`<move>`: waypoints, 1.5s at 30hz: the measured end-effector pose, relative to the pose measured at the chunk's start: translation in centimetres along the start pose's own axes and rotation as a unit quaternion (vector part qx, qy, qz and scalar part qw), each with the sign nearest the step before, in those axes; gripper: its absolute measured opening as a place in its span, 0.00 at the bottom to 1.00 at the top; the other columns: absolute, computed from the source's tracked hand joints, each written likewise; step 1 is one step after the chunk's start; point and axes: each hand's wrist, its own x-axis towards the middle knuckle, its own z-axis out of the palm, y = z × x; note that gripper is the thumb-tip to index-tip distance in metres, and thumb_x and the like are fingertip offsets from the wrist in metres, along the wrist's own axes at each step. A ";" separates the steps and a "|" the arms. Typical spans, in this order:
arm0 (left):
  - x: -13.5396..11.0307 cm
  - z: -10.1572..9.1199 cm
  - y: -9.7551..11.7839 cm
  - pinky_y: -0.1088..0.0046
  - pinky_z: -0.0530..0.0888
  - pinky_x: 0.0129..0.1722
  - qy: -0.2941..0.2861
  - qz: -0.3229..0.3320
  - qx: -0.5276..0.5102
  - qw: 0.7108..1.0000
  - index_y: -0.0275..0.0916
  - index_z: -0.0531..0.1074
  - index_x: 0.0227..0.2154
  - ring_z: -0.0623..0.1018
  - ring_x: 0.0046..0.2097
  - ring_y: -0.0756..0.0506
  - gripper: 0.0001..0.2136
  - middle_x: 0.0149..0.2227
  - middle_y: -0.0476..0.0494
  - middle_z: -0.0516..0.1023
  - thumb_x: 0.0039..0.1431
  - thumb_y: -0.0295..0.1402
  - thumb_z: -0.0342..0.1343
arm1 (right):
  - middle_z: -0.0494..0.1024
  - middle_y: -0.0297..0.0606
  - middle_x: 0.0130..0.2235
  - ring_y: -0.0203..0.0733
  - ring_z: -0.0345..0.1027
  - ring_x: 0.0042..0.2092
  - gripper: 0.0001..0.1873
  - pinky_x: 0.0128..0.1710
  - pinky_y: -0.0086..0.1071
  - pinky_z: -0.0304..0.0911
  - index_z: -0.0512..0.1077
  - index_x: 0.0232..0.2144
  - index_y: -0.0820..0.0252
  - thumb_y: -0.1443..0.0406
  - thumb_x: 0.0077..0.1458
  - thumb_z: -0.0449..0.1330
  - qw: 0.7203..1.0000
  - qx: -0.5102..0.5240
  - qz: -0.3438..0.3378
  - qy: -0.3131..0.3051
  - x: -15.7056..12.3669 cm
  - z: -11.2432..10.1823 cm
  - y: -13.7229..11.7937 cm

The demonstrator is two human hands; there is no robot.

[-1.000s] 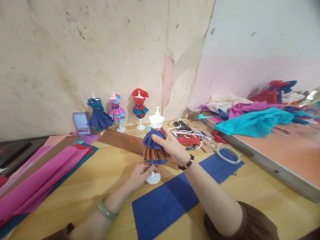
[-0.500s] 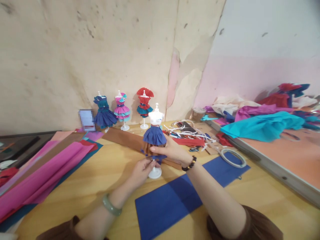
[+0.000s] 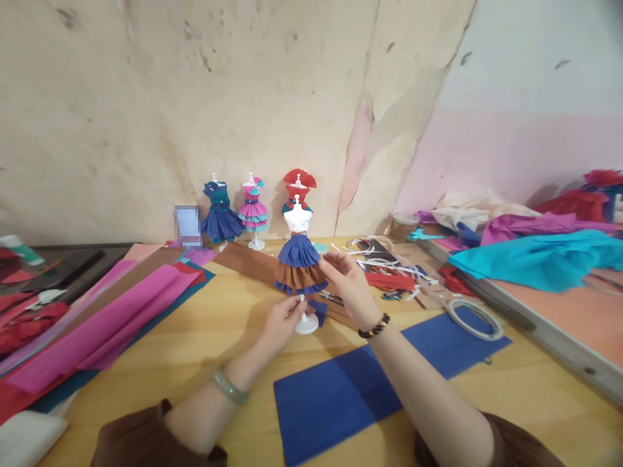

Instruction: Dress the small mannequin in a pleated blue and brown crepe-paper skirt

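Here, one skirted mannequin [image 3: 299, 259] between two hands [image 3: 283, 319] [image 3: 351, 287] (three dressed mannequins [image 3: 222, 213] [image 3: 254, 211] [image 3: 307, 178] behind).

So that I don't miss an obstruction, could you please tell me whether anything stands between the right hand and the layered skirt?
Nothing visible does: the right hand is close beside the layered skirt, while the left hand is lower, at the white stand.

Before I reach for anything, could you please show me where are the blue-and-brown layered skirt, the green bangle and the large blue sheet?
Blue-and-brown layered skirt [image 3: 299, 275]: head view, on its brown tier.
Green bangle [image 3: 228, 389]: head view, on its band.
Large blue sheet [image 3: 345, 392]: head view, on its near half.
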 end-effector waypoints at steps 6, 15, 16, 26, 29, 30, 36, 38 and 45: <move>0.2 -0.1 0.0 0.72 0.70 0.31 0.035 0.012 0.006 0.999 0.37 0.73 0.26 0.75 0.29 0.47 0.17 0.27 0.45 0.79 0.57 0.47 0.56 | 0.75 0.41 0.42 0.49 0.67 0.50 0.04 0.55 0.48 0.59 0.72 0.35 0.55 0.67 0.54 0.61 0.918 -0.233 -0.322 -0.007 -1.3 0.1 -0.9; -0.1 0.0 0.7 0.73 0.70 0.32 0.028 0.025 0.001 0.999 0.38 0.71 0.24 0.74 0.29 0.47 0.16 0.25 0.47 0.77 0.56 0.46 0.56 | 0.77 0.43 0.38 0.49 0.66 0.43 0.04 0.46 0.45 0.60 0.74 0.38 0.59 0.68 0.58 0.61 0.795 -0.434 -0.423 0.021 -1.8 0.6 0.0; -0.1 0.0 0.7 0.72 0.71 0.33 0.026 0.023 0.001 0.999 0.38 0.72 0.24 0.74 0.30 0.46 0.15 0.25 0.47 0.77 0.56 0.45 0.56 | 0.77 0.43 0.38 0.49 0.66 0.43 0.04 0.46 0.44 0.60 0.74 0.38 0.58 0.68 0.58 0.61 0.793 -0.434 -0.426 0.027 -1.8 0.6 0.0; 0.0 0.1 0.4 0.72 0.70 0.32 0.020 0.010 -0.025 0.999 0.36 0.73 0.26 0.74 0.29 0.46 0.18 0.26 0.44 0.77 0.56 0.49 0.57 | 0.75 0.39 0.34 0.44 0.68 0.39 0.11 0.41 0.40 0.58 0.76 0.38 0.57 0.74 0.60 0.56 0.773 -0.410 -0.483 0.016 -2.0 0.2 -0.1; -0.1 0.1 0.4 0.72 0.70 0.32 0.009 0.009 -0.038 0.999 0.36 0.72 0.25 0.74 0.29 0.47 0.20 0.26 0.44 0.77 0.55 0.51 0.57 | 0.75 0.39 0.34 0.44 0.67 0.38 0.11 0.41 0.40 0.58 0.76 0.37 0.57 0.74 0.59 0.57 0.779 -0.404 -0.478 0.015 -2.0 0.1 0.1; -0.1 0.1 0.4 0.72 0.70 0.32 0.006 0.008 -0.043 0.999 0.36 0.72 0.26 0.74 0.29 0.47 0.21 0.27 0.44 0.77 0.55 0.52 0.57 | 0.75 0.39 0.35 0.44 0.66 0.39 0.11 0.41 0.40 0.57 0.76 0.36 0.57 0.74 0.59 0.57 0.779 -0.408 -0.475 0.014 -1.9 0.0 0.1; -0.1 0.3 0.4 0.72 0.70 0.32 -0.002 0.005 -0.061 0.998 0.37 0.70 0.26 0.74 0.29 0.47 0.22 0.26 0.46 0.76 0.53 0.55 0.58 | 0.76 0.39 0.34 0.44 0.66 0.38 0.10 0.42 0.41 0.56 0.77 0.37 0.58 0.74 0.58 0.57 0.763 -0.443 -0.471 -0.004 -1.7 0.1 0.6; -0.1 0.3 0.4 0.73 0.70 0.31 -0.001 0.005 -0.062 0.998 0.37 0.70 0.25 0.73 0.28 0.47 0.22 0.25 0.47 0.75 0.53 0.55 0.58 | 0.76 0.40 0.35 0.45 0.66 0.39 0.10 0.42 0.41 0.57 0.77 0.37 0.59 0.74 0.58 0.57 0.760 -0.447 -0.472 -0.009 -1.7 0.1 0.7; 0.0 0.2 0.7 0.73 0.70 0.31 0.018 0.006 -0.052 0.998 0.37 0.70 0.26 0.73 0.29 0.47 0.21 0.25 0.47 0.75 0.53 0.53 0.58 | 0.76 0.41 0.37 0.46 0.66 0.39 0.11 0.40 0.42 0.58 0.77 0.37 0.58 0.73 0.55 0.57 0.783 -0.425 -0.452 -0.036 -1.8 0.2 0.8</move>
